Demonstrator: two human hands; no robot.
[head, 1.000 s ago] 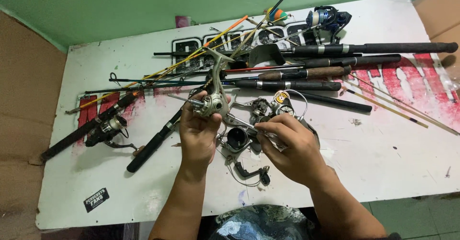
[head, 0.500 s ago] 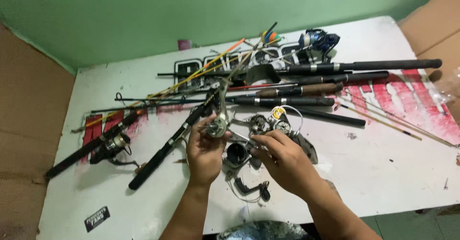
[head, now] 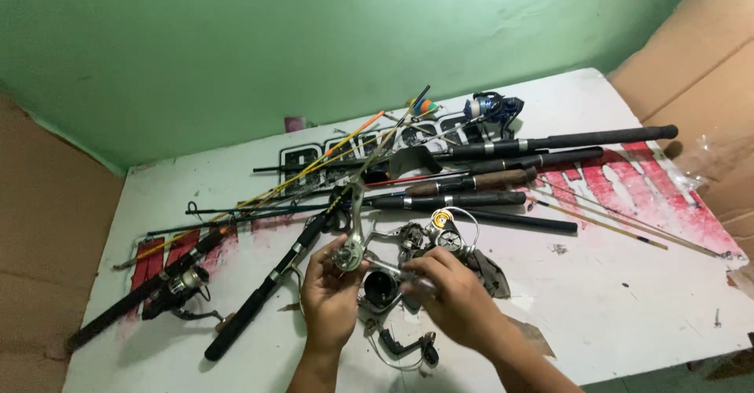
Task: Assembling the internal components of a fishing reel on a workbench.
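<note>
1. Both forearms run off the bottom edge, so only hands and wrists show. The loose parts heaped beside the hands tangle together and I can't sort one from another.
2. The right hand (head: 455,303) covers whatever its fingertips pinch; a thin silver piece pokes out toward the left, but what it is stays unclear.
3. Rod tips get lost in the pile, so an exact rod count is out. At least five dark handles (head: 503,179) fan out to the right, and two more rods lie at the left.
4. Reels: one silver reel (head: 348,253) in hand, one blue reel (head: 493,110) at the far edge, one dark reel (head: 182,285) mounted on the left rod (head: 149,291). A black spool (head: 380,287) sits on the table (head: 628,314) between the two hands.
5. The left hand (head: 330,295) is raised, palm toward the camera, fingers curled around the silver reel's body; its long foot sticks upward.
6. The right hand comes in from the right, knuckles up, fingers closed together on that small piece just beside the reel.
7. The silver reel hovers over the table's near middle, above the parts heap.
</note>
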